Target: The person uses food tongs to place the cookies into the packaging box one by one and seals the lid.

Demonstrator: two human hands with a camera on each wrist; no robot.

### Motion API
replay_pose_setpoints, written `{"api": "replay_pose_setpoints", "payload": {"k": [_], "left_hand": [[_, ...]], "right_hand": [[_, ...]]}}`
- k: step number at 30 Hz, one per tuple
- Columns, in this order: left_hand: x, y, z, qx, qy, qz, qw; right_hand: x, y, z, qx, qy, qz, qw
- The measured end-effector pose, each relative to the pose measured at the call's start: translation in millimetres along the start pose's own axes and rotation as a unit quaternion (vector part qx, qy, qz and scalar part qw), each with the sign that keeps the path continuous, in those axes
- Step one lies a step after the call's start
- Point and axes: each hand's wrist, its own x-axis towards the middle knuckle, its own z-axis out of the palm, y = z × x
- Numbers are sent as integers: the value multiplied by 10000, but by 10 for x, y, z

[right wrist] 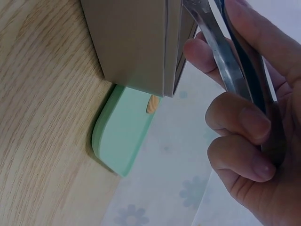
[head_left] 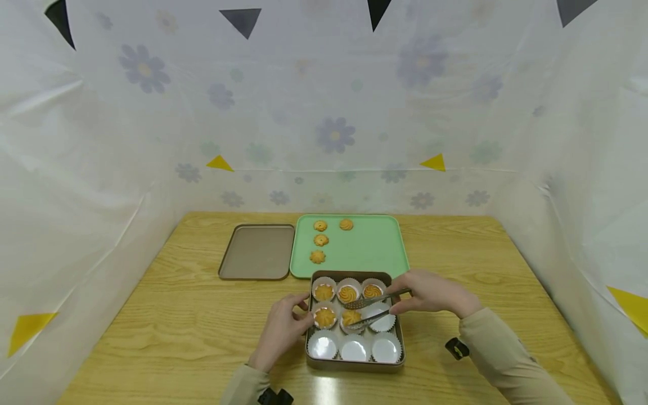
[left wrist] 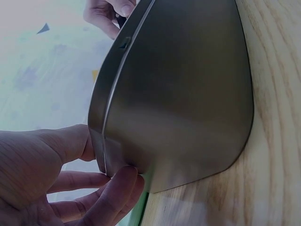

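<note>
A deep rectangular metal baking tin (head_left: 354, 366) holds white paper cups in rows. Several cups hold golden swirled or star-shaped cookies, and the front row of cups (head_left: 354, 349) has none. My left hand (head_left: 283, 329) pinches the tin's left wall, thumb at the rim and fingers against the outside, as the left wrist view shows (left wrist: 70, 179). In my right hand (head_left: 430, 292) I grip metal tongs (right wrist: 225, 56). Their arms are spread over the tin, with the tips at either side of the cookie (head_left: 351, 318) in the middle cup.
Behind the tin lies a mint-green tray (head_left: 374, 247) with several cookies (head_left: 320, 240) toward its left side. A flat brown metal tray (head_left: 260, 253) sits left of it. All stand on a wooden table (head_left: 202, 326), with flower-patterned sheeting (head_left: 334, 101) at the back and sides.
</note>
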Motion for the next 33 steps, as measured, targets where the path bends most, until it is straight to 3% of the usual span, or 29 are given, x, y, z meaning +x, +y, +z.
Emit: {"api": "replay_pose_setpoints", "payload": {"k": [15, 33], "left_hand": [[-6, 2, 1, -47, -42, -38, 10000], [-13, -7, 7, -69, -6, 11, 10000]], "right_hand": [[8, -10, 17, -41, 1, 448, 9990], [-88, 151, 158, 938, 327, 309, 9946]]}}
